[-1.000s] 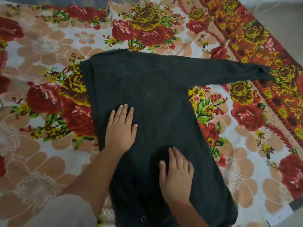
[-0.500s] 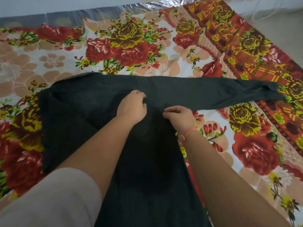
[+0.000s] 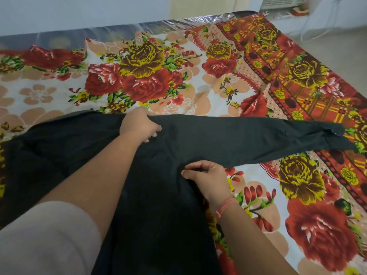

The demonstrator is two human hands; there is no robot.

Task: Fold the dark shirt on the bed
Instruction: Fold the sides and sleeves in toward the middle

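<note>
Both arms reach forward, left hand [image 3: 139, 126] gripping the dark shirt [image 3: 158, 195] shoulder, right hand [image 3: 206, 177] pinching its underarm.

Nothing legible: no text, label, brand or number on shirt [image 3: 158, 215] or floral bedsheet [image 3: 59, 92]. At 1 o'clock, vented unit [image 3: 282, 2] too blurred to read.
</note>
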